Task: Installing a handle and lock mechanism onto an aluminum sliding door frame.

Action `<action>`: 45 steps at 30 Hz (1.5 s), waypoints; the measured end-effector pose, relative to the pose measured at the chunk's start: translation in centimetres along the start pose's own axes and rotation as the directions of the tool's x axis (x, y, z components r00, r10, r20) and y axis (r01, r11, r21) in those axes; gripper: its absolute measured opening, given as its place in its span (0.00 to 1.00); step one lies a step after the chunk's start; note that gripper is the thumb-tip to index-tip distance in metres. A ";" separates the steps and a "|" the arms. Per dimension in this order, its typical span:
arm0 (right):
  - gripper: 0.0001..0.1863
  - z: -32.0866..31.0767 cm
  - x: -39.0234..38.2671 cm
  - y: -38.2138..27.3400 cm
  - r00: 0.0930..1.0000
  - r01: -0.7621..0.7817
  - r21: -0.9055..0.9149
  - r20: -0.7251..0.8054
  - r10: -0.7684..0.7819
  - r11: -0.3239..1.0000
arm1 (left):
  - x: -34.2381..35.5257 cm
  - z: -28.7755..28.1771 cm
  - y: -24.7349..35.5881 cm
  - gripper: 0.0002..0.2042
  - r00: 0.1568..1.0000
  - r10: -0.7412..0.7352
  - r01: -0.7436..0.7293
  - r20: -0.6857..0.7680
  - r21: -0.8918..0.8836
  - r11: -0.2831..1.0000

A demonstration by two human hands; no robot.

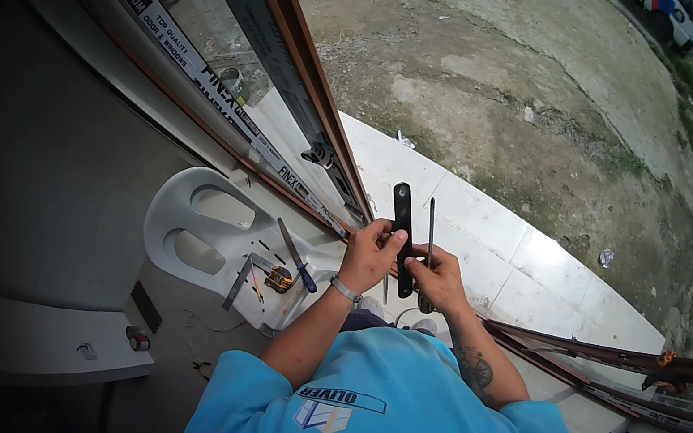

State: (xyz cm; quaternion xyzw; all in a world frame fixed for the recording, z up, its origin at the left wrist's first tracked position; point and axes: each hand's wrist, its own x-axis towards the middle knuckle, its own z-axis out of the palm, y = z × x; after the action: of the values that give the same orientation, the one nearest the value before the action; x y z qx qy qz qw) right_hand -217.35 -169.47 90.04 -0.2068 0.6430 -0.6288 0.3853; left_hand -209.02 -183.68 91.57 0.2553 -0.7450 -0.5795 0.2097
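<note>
A long black bar with rounded ends and a hole near its top, like a door handle plate [403, 206], is held upright in front of my body. My left hand [369, 256] pinches it at the middle from the left. Lower down, the fingers of my right hand [442, 283] touch its right side. That same right hand grips a screwdriver [432, 223], its dark shaft pointing up and away, roughly parallel to the bar. Part of the screwdriver's handle is hidden by my fingers. Both hands are closed.
Left of me, a white plastic chair [166, 229] carries a yellow-black tape measure [279, 278], a blue-handled file or blade [306, 279] and a metal square [240, 283]. A brown-framed door panel [298, 64] stands ahead-left, another frame [615, 354] at right. White tiles [488, 239] border rough concrete.
</note>
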 end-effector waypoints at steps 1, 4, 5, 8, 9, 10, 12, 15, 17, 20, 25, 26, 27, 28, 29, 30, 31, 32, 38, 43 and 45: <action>0.14 0.3 0.7 0.0 1.000 0.001 0.001 -0.008 -0.001 1.000 | 0.5 -0.4 0.1 0.15 1.000 0.002 -0.002 0.008 -0.001 1.000; 0.14 1.1 3.1 -0.5 0.997 0.041 -0.069 -0.059 -0.045 0.997 | 2.4 -1.2 -0.5 0.14 0.999 0.021 -0.019 -0.025 0.062 0.998; 0.14 1.5 3.5 -0.8 0.997 0.038 -0.067 -0.068 -0.042 0.997 | 2.8 -1.6 -0.8 0.14 1.000 0.020 -0.019 -0.015 0.060 0.998; 0.13 2.3 4.3 -1.5 0.996 0.046 -0.021 -0.071 -0.047 0.999 | 4.1 -2.2 -0.6 0.14 0.999 0.000 -0.001 -0.038 -0.009 1.000; 0.13 2.5 4.5 -1.3 0.991 0.098 -0.083 -0.084 -0.105 0.992 | 4.5 -2.4 -0.4 0.15 0.998 0.026 -0.022 -0.057 0.065 0.998; 0.12 2.5 4.5 -1.2 0.983 0.148 -0.145 -0.090 -0.162 0.978 | 4.9 -2.6 0.0 0.15 0.996 0.053 -0.041 -0.077 0.140 0.989; 0.12 2.3 4.5 -1.3 0.962 0.241 -0.276 -0.061 -0.267 0.930 | 5.6 -2.8 0.8 0.16 0.990 0.065 -0.042 -0.123 0.187 0.982; 0.13 1.5 3.9 -1.9 0.896 0.422 -0.423 0.057 -0.441 0.802 | 6.7 -1.8 0.4 0.18 0.940 0.166 -0.097 -0.300 0.231 0.968; 0.13 0.6 3.3 -2.4 0.880 0.452 -0.453 0.088 -0.466 0.769 | 6.8 -0.9 0.4 0.20 0.930 0.182 -0.073 -0.320 0.324 0.943; 0.14 -1.5 2.3 -3.8 0.876 0.474 -0.460 0.156 -0.457 0.751 | 7.3 0.3 -0.4 0.30 0.899 0.016 0.056 -0.438 0.152 0.987; 0.15 -5.3 1.7 -3.6 0.932 0.362 -0.388 0.129 -0.339 0.848 | 6.9 1.5 1.5 0.40 0.868 -0.481 0.360 -0.124 -0.510 0.781; 0.15 -5.7 1.7 -3.3 0.933 0.360 -0.365 0.118 -0.341 0.858 | 6.6 1.7 1.5 0.42 0.878 -0.469 0.362 -0.092 -0.514 0.778; 0.16 -6.1 1.7 -3.1 0.932 0.363 -0.340 0.113 -0.345 0.868 | 6.3 2.0 1.7 0.42 0.875 -0.475 0.365 -0.097 -0.513 0.777; 0.16 -6.6 1.6 -3.1 0.932 0.361 -0.335 0.118 -0.342 0.870 | 5.8 2.4 2.2 0.42 0.885 -0.449 0.351 -0.123 -0.457 0.817; 0.13 -7.0 1.4 -3.3 0.941 0.338 -0.348 0.125 -0.313 0.875 | 5.3 2.8 2.5 0.43 0.895 -0.422 0.337 -0.147 -0.398 0.853; 0.10 -7.3 1.3 -3.3 0.948 0.317 -0.359 0.133 -0.288 0.878 | 4.9 3.0 2.4 0.43 0.891 -0.429 0.349 -0.148 -0.380 0.856; 0.10 -7.5 1.3 -3.2 0.947 0.321 -0.351 0.140 -0.290 0.880 | 4.5 3.4 2.4 0.43 0.889 -0.429 0.348 -0.157 -0.376 0.859; 0.10 -7.8 1.2 -3.1 0.949 0.314 -0.337 0.130 -0.286 0.887 | 4.2 3.8 2.4 0.42 0.887 -0.429 0.351 -0.170 -0.356 0.866; 0.10 -8.1 0.9 -2.3 0.929 0.370 -0.306 0.102 -0.357 0.877 | 1.1 5.5 2.2 0.38 0.898 -0.392 0.326 -0.201 -0.294 0.898; 0.10 -7.7 1.0 -2.1 0.936 0.348 -0.287 0.057 -0.347 0.893 | -1.7 5.9 1.4 0.31 0.961 -0.263 0.255 -0.083 -0.094 0.962; 0.11 -6.9 1.2 -2.1 0.994 0.092 -0.075 -0.056 -0.097 0.993 | -3.0 6.1 1.6 0.25 0.977 -0.196 0.192 0.087 0.055 0.980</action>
State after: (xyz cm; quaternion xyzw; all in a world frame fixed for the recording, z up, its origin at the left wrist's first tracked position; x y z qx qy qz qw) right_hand -223.82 -166.14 91.21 -0.2321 0.6659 -0.6285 0.3281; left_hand -210.63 -176.85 91.59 0.3046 -0.7386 -0.5910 0.1116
